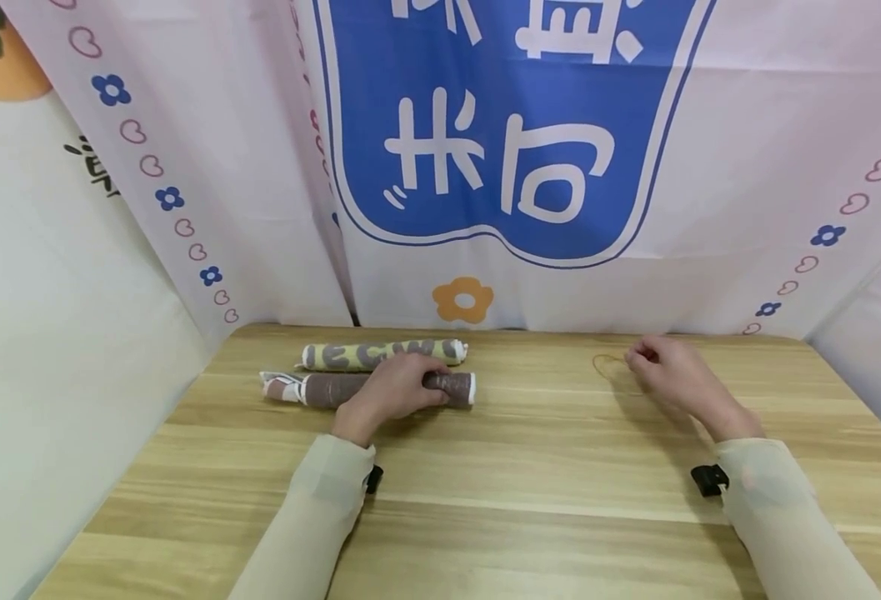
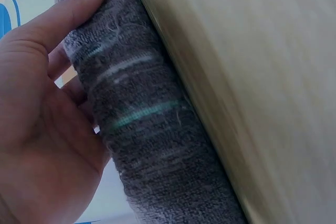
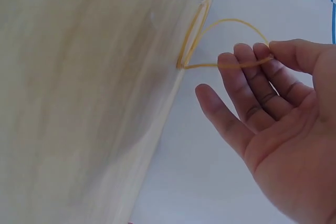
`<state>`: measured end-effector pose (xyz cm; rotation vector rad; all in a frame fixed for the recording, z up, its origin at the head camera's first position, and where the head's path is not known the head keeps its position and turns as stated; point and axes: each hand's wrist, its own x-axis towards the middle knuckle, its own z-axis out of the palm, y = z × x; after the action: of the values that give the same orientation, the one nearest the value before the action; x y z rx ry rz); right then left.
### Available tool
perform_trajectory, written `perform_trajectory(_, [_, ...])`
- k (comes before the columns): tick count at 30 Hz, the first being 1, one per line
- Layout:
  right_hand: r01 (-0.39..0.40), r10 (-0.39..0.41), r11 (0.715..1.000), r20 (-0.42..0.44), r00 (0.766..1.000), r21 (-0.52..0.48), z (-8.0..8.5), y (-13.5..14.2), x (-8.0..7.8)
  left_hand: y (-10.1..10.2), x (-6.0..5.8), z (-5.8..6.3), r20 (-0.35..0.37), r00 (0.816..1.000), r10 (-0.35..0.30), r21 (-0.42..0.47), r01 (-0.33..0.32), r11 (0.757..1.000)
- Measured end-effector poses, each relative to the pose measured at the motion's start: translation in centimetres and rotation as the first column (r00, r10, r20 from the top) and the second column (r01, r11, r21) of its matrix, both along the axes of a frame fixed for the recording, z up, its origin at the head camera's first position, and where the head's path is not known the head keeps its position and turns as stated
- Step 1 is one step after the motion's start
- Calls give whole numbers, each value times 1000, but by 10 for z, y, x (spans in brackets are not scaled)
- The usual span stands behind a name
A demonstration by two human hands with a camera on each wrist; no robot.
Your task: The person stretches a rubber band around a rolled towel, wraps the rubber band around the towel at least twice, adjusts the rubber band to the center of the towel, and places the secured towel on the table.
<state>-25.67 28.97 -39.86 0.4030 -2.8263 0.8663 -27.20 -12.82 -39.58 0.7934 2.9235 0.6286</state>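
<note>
My left hand (image 1: 402, 385) holds a rolled brown towel (image 1: 335, 390) lying on the table, thumb on the near side and fingers over the far side. Up close in the left wrist view, the roll (image 2: 152, 145) shows terry cloth with pale and greenish stripes. Behind it lies a yellow-and-grey rolled towel (image 1: 342, 357) with large letters. Off to the right, my right hand (image 1: 673, 375) pinches a thin yellow rubber band (image 3: 229, 20) between thumb and index finger. Another yellow loop (image 3: 184, 43) meets it over the tabletop; I cannot tell if it is separate.
The wooden table (image 1: 485, 517) reaches back to a hanging printed cloth (image 1: 410, 283) with a blue sign. A white wall (image 1: 57, 333) closes the left side. Each wrist carries a black strap device (image 1: 710, 480).
</note>
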Motion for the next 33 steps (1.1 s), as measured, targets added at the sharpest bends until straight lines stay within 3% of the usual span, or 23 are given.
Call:
perform_trajectory(11, [5, -3, 997, 33, 999, -81, 6, -11, 3, 2, 4, 4, -42, 999, -19, 78, 22, 997])
perform_trajectory(16, [13, -19, 989, -37, 999, -147, 12, -14, 6, 5, 3, 5, -59, 998, 4, 155, 5, 988])
perform_trajectory(20, [-3, -12, 971, -60, 998, -240, 17, -18, 9, 7, 3, 5, -57, 998, -9, 191, 19, 981])
perform_trajectory(28, [-19, 39, 914, 42, 998, -404, 28, -28, 15, 12, 4, 6, -64, 995, -82, 261, 96, 961])
perform_trajectory(33, [-34, 73, 883, 66, 995, -468, 31, -38, 19, 16, 5, 5, -53, 994, -99, 314, 111, 943])
